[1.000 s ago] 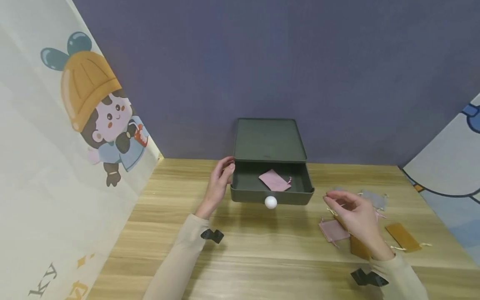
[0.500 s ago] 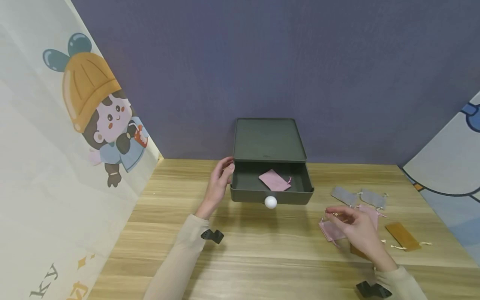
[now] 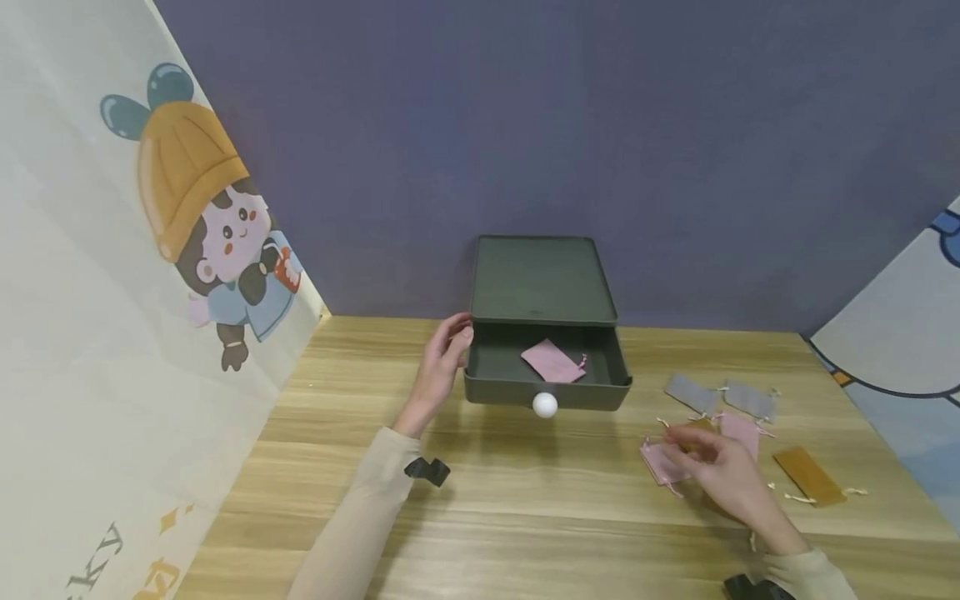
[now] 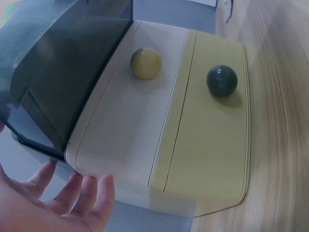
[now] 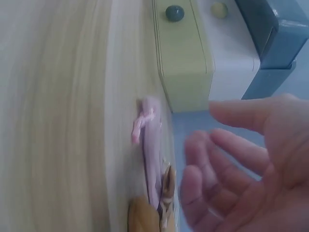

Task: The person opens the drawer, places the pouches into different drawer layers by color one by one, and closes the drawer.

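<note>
Reaching over the pouches near the desk's right edge, the right hand hovers with fingers loosely spread and nothing gripped; the right wrist view shows the same relaxed, open fingers above a pink pouch and an orange pouch half hidden beneath the hand. The left hand rests with straight fingers against the left side of the dark drawer box at the desk's back edge, steadying it, not curled round anything. Its top drawer stands pulled out, with one pink pouch lying flat inside.

To do this step well, I judge the right hand should come down on a single pouch, pinch the cloth body and not the thin drawstring, and lift it clear of its neighbours so none drags along. The left hand's brace on the box looks worth holding, since the box seems light and might slide.

Counted on the desk: two grey pouches, side by side towards the back; two pink ones, the second just beside the hand; at least two orange ones, one lying apart nearest the right edge. One more pink sits in the drawer. The box shows three knobs: white on the open drawer, and in the left wrist view a yellow and a dark one on the lower fronts
</note>
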The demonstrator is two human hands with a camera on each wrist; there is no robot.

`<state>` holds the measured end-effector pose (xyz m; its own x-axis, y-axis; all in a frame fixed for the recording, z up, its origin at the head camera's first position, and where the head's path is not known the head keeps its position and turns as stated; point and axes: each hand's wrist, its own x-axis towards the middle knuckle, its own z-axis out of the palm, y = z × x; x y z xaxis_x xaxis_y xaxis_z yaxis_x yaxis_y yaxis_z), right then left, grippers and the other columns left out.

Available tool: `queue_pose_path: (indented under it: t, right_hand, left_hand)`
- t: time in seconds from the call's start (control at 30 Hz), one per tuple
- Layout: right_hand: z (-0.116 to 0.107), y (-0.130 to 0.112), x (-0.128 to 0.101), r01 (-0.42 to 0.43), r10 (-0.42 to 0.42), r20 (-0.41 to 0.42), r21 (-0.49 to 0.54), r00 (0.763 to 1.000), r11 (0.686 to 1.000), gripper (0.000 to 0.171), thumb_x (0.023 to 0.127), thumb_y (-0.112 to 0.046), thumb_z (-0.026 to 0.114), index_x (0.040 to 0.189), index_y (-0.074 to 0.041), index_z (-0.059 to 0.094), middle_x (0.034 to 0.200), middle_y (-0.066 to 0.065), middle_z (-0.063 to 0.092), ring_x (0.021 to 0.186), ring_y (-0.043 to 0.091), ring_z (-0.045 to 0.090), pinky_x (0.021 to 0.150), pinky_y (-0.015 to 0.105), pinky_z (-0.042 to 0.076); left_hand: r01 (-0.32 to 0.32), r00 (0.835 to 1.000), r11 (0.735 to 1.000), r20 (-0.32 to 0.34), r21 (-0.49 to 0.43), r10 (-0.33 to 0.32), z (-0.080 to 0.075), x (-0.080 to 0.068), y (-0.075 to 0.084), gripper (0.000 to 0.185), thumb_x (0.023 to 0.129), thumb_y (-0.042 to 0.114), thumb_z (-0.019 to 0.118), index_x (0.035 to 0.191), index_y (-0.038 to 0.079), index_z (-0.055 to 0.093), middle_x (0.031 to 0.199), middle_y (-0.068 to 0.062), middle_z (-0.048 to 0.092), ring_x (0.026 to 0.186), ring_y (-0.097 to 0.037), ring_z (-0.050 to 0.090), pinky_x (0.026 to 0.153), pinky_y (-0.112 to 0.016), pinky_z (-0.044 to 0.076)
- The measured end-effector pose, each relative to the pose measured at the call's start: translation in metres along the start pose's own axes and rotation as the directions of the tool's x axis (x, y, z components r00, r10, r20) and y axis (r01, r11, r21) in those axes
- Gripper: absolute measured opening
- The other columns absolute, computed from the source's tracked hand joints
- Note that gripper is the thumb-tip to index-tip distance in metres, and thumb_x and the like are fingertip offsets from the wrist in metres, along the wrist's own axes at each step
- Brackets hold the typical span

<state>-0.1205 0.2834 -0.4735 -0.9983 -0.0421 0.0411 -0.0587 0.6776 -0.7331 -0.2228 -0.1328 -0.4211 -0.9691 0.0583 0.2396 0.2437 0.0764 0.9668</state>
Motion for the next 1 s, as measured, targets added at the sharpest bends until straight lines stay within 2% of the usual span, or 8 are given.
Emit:
queue_pose_path:
  t: [0.13, 0.3, 0.53, 0.67, 0.73, 0.83, 0.9, 1.0]
  right_hand:
    - [-0.002, 0.009, 0.000, -0.031, 0.034, 0.044, -0.051, 0.998, 0.998, 0.041, 0.096, -0.026, 0.081, 0.127, 0.001, 0.074, 0.121, 0.018, 0.079, 0.091, -0.007, 0.066, 0.076, 0.017, 0.056]
    - [-0.002, 0.021, 0.001, 0.013, -0.003, 0.056, -0.167, 0.998, 0.986, 0.033, 0.095, -0.025, 0.082, 0.120, -0.004, 0.078, 0.114, 0.014, 0.081, 0.087, -0.002, 0.063, 0.071, 0.019, 0.053]
    - [-0.001, 0.026, 0.002, 0.033, -0.023, 0.047, -0.211, 0.999, 0.977, 0.029, 0.091, -0.015, 0.084, 0.117, -0.004, 0.079, 0.101, 0.011, 0.080, 0.076, 0.004, 0.058, 0.063, 0.022, 0.048]
    - [0.001, 0.025, 0.001, 0.078, -0.070, 0.041, -0.279, 0.997, 0.957, 0.025, 0.089, -0.011, 0.084, 0.113, -0.007, 0.081, 0.100, 0.012, 0.080, 0.075, 0.013, 0.052, 0.062, 0.025, 0.043]
    - [0.002, 0.025, 0.001, 0.098, -0.090, 0.041, -0.300, 0.995, 0.949, 0.023, 0.088, -0.009, 0.084, 0.111, -0.008, 0.082, 0.102, 0.015, 0.080, 0.076, 0.015, 0.054, 0.064, 0.027, 0.045]
    - [0.003, 0.024, 0.001, 0.115, -0.109, 0.036, -0.315, 0.993, 0.942, 0.021, 0.087, -0.008, 0.083, 0.109, -0.008, 0.082, 0.108, 0.018, 0.080, 0.084, 0.020, 0.065, 0.069, 0.033, 0.053]
    - [0.004, 0.024, 0.001, 0.113, -0.108, 0.033, -0.317, 0.994, 0.942, 0.020, 0.088, -0.008, 0.082, 0.108, -0.008, 0.082, 0.111, 0.020, 0.079, 0.090, 0.027, 0.071, 0.074, 0.040, 0.058]
    - [0.004, 0.022, 0.000, 0.099, -0.091, 0.039, -0.312, 0.995, 0.945, 0.019, 0.089, -0.008, 0.081, 0.108, -0.008, 0.082, 0.113, 0.021, 0.078, 0.096, 0.035, 0.073, 0.080, 0.050, 0.060]
  left_hand:
    - [0.003, 1.000, 1.000, -0.001, -0.001, -0.003, 0.002, 0.000, -0.001, 0.054, 0.109, 0.032, 0.050, 0.156, 0.006, 0.049, 0.156, -0.020, 0.055, 0.138, -0.038, 0.056, 0.091, -0.031, 0.052]
    - [0.004, 1.000, 1.000, -0.012, -0.004, -0.004, 0.002, 0.000, -0.002, 0.054, 0.108, 0.030, 0.050, 0.156, 0.005, 0.049, 0.156, -0.021, 0.054, 0.139, -0.038, 0.056, 0.090, -0.030, 0.052]
    - [0.007, 1.000, 1.000, -0.019, -0.005, -0.007, 0.002, 0.000, -0.005, 0.056, 0.108, 0.030, 0.051, 0.156, 0.003, 0.048, 0.156, -0.021, 0.054, 0.140, -0.038, 0.055, 0.090, -0.030, 0.052]
    - [0.007, 1.000, 1.000, -0.018, 0.000, -0.007, 0.002, -0.001, -0.006, 0.055, 0.108, 0.031, 0.050, 0.156, 0.004, 0.049, 0.157, -0.020, 0.054, 0.140, -0.038, 0.055, 0.090, -0.031, 0.052]
    - [0.003, 1.000, 1.000, -0.019, 0.001, -0.003, 0.001, -0.001, -0.006, 0.055, 0.108, 0.032, 0.050, 0.156, 0.004, 0.049, 0.156, -0.021, 0.054, 0.140, -0.038, 0.055, 0.090, -0.031, 0.052]
    - [0.003, 1.000, 1.000, -0.023, 0.001, -0.003, 0.001, 0.000, -0.006, 0.055, 0.108, 0.033, 0.050, 0.156, 0.006, 0.050, 0.156, -0.020, 0.055, 0.140, -0.037, 0.055, 0.089, -0.031, 0.051]
    - [-0.001, 1.000, 1.000, -0.023, -0.001, 0.001, 0.001, 0.001, -0.006, 0.055, 0.107, 0.033, 0.050, 0.155, 0.005, 0.050, 0.156, -0.020, 0.055, 0.139, -0.037, 0.056, 0.089, -0.031, 0.051]
    - [-0.002, 1.000, 1.000, -0.024, -0.002, 0.002, 0.002, 0.002, -0.005, 0.055, 0.107, 0.033, 0.051, 0.155, 0.005, 0.050, 0.156, -0.020, 0.056, 0.139, -0.038, 0.056, 0.089, -0.031, 0.051]
